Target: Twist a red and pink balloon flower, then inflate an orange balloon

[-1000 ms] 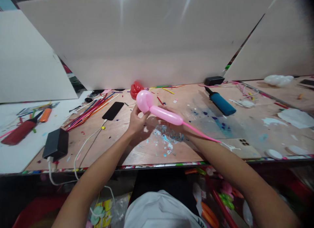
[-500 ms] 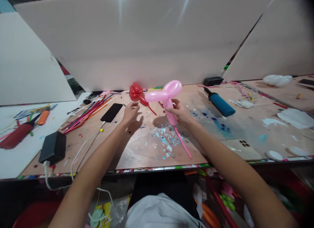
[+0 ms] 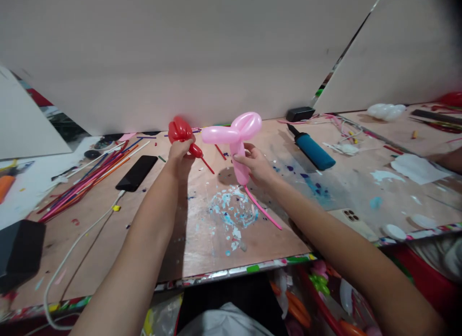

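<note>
My right hand [image 3: 254, 161] is wrapped round the upright stem of a pink twisted balloon [image 3: 240, 138]. This balloon has a loop at the top right, a straight bubble pointing left and a thin uninflated tail trailing down to the right. At the back of the table, my left hand [image 3: 181, 150] has its fingers closed round the lower part of a red twisted balloon [image 3: 179, 129]. The red one has a rounded cluster of bubbles on top and a short narrow tail. My left fingertips are partly hidden behind it.
To the left lie a black phone [image 3: 137, 173] on a white cable, a bundle of uninflated balloons [image 3: 90, 179] and a dark box [image 3: 21, 254]. To the right are a blue hand pump [image 3: 314, 152], a light-coloured phone [image 3: 355, 223] and a white balloon [image 3: 386, 111]. Paint flecks [image 3: 233, 208] mark the tabletop.
My left hand has reached forward and closed on the red balloon. My right hand still holds the pink balloon in nearly the same place. The view has shifted a little to the right.
</note>
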Motion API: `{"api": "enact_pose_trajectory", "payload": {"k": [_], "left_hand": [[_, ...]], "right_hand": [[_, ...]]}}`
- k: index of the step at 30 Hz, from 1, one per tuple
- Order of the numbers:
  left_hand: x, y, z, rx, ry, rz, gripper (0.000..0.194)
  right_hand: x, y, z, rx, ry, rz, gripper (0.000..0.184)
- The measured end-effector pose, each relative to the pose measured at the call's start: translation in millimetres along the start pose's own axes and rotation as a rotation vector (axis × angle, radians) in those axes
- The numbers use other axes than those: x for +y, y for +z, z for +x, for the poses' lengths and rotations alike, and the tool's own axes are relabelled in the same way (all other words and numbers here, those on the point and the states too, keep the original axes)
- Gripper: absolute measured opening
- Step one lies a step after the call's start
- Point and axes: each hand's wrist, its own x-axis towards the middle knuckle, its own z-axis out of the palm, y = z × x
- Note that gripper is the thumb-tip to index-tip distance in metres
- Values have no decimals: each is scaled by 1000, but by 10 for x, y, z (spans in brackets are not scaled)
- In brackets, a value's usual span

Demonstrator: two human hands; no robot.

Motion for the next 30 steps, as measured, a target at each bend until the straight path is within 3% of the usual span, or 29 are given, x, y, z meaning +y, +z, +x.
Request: {"api": "enact_pose_trajectory", "payload": {"k": [3,7,9,14,17,21,30], "left_hand": [[76,101,-4,17,-105,98,12],[308,143,-144,-175,36,47,24],[461,143,-333,-244,116,-29,33],[719,125,-963,-255,84,-126,28],[710,88,-1211,-207,133,-101,25],[615,20,-1358,-111,256,-41,38],[367,-37,-1473,-126,259,-21,41]], "right_hand": [[19,-31,8,12,-8,-2,48],[5,-33,49,24,-50,-12,44],[-17,-4,47,27,-37,43,42],[-128,183,-60,-39,-130,108,46],[-168,357,-158,-113,-184,11,48],[-91,534,-264,-163,-184,-109,50],[30,543,-435,-242,-133,-202,48]]}}
